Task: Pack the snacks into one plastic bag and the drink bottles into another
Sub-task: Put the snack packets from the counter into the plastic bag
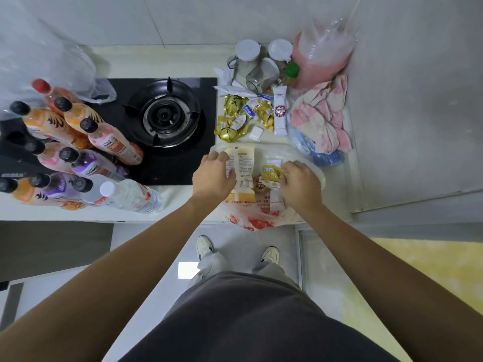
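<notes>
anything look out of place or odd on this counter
Yes: the drink bottles stand crowded on the black glass gas hob, beside its burner, and a clear plastic bag droops onto the hob too.

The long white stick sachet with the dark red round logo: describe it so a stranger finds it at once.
Start at the black gas burner and move right onto the white counter. Past the gold-wrapped candies lies the long white stick sachet, beside the pink cloth. It alone is long, narrow and white.

The left hand [213, 171] covers part of the pale snack packet [241, 168].
</notes>
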Motion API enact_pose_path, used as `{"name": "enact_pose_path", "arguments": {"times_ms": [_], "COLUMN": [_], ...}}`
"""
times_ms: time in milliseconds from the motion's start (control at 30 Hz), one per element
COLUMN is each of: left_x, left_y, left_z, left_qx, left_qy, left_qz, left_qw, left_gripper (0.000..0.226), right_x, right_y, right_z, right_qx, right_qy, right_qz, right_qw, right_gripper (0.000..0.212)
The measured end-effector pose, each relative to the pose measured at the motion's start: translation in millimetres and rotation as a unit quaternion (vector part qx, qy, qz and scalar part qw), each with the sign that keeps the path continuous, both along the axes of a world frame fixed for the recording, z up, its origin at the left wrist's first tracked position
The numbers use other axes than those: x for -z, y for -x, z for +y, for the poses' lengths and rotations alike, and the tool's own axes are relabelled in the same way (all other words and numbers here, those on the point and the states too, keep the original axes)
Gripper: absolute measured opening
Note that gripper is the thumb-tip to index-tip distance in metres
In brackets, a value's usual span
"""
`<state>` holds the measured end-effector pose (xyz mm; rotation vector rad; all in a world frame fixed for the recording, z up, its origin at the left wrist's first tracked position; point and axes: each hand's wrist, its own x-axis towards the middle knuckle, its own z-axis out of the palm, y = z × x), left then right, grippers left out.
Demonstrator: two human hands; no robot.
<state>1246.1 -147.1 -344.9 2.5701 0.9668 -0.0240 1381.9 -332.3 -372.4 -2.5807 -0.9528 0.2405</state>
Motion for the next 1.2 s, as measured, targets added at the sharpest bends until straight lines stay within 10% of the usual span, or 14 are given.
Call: {"name": "enact_pose_path", "arguments": {"times_ms": [933, 1200], "left_x": [49, 64], "left_y": [-152, -143], "left_z": [113, 125], "left_qx": [0.157, 0.170], "left_qy": [-0.053, 0.047], "left_qz": [0.185, 0.085], "left_qw": [0.969, 0.981], "left_gripper": [0.060, 0.040], "right_x": [52, 58], "right_y": [-131, -132], "right_z": [155, 153], "right_qx": [0.126, 0.082], "right_qy": [0.083, 0.009], "right_qz": [-0.076, -0.050], "right_qw": [0.986, 0.995], "right_gripper": [0.061, 0.068]}}
